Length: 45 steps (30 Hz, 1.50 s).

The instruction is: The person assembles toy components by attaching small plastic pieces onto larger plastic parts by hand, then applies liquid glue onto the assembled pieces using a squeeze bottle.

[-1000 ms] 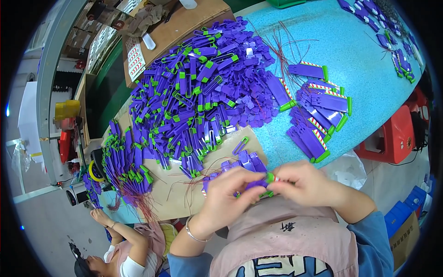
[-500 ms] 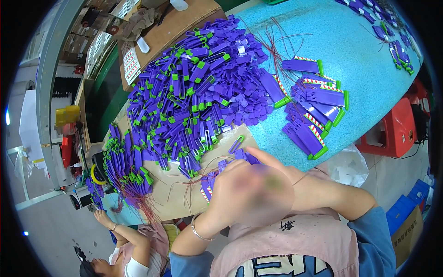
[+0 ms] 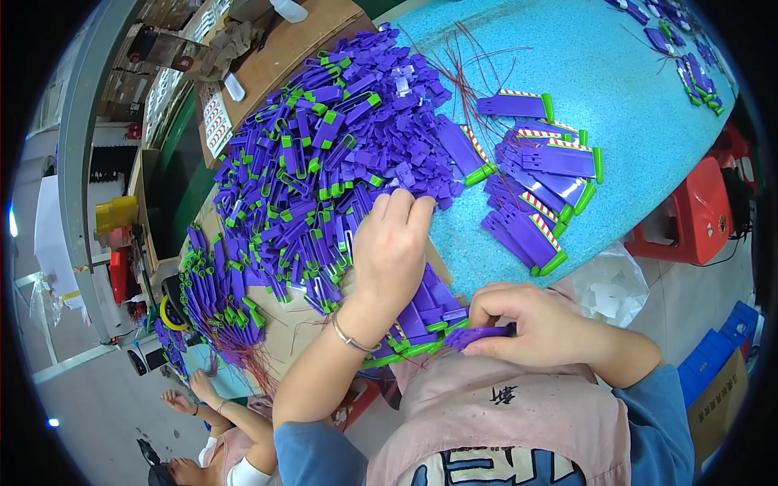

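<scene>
A big heap of purple plastic parts with green ends point(image 3: 324, 154) covers the left half of the turquoise table point(image 3: 567, 73). My left hand point(image 3: 393, 243) reaches into the near edge of that heap, fingers curled down onto the pieces; whether it grips one is hidden. My right hand point(image 3: 531, 324) rests at the table's near edge, pinching a purple part point(image 3: 478, 333) at its fingertips. A small stack of purple parts with green tips point(image 3: 421, 320) lies between the hands.
Assembled purple pieces with red-and-white striped edges point(image 3: 543, 186) lie in a group to the right. Thin red wires point(image 3: 470, 65) trail beyond the heap. Another person point(image 3: 219, 437) sits at lower left. A red stool point(image 3: 689, 215) stands right of the table.
My hands were together near my body on one purple piece. The left hand has since gone forward into the heap, while the right stays low with a part.
</scene>
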Tool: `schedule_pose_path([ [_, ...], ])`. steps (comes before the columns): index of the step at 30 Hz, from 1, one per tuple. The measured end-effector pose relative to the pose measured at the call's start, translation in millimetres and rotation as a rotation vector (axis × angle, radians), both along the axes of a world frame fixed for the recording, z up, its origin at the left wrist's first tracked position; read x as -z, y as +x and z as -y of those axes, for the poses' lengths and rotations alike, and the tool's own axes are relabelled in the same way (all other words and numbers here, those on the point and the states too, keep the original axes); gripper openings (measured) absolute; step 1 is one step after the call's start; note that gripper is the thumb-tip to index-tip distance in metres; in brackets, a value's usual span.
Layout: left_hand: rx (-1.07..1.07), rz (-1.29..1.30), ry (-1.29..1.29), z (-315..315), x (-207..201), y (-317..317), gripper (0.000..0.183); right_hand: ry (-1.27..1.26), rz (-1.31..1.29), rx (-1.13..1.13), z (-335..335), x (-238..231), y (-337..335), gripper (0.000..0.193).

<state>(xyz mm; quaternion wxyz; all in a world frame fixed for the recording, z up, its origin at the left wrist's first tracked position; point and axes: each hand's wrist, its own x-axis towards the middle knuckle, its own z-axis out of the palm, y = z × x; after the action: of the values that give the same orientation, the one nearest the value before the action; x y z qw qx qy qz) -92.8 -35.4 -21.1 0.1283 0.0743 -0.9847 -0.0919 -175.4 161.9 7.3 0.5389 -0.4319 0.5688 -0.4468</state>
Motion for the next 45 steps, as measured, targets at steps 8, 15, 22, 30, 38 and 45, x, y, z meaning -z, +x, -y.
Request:
schedule_pose_path([
  [8, -0.312, -0.074, 0.936, -20.9, -34.4, 27.2, 0.006, 0.161, 0.42, 0.347, 1.7, 7.4, 12.7, 0.012],
  [15, -0.051, -0.119, 0.703, -49.0, -49.1, 48.8, 0.017, -0.019, 0.024, 0.371, 6.4, 4.7, 18.4, 0.009],
  [22, -0.192, -0.141, 0.961, -55.2, -43.0, 48.0, 0.013, -0.16, -0.375, 0.358, 7.5, 5.3, 17.0, 0.017],
  [30, -0.176, 0.009, 1.055, -59.4, -41.4, 63.2, 0.009, -0.1, -0.315, 0.252, 4.6, 5.4, 17.5, 0.015],
  [38, -0.595, 0.14, 0.516, -18.0, -44.2, 94.0, 0.007, 0.061, -1.034, 0.484, -3.8, -8.0, -6.4, 0.041],
  [45, -0.272, 0.012, 0.172, -15.4, -24.4, 55.2, 0.016, 0.174, -1.133, 0.469, -2.6, 5.4, -3.0, 0.059],
])
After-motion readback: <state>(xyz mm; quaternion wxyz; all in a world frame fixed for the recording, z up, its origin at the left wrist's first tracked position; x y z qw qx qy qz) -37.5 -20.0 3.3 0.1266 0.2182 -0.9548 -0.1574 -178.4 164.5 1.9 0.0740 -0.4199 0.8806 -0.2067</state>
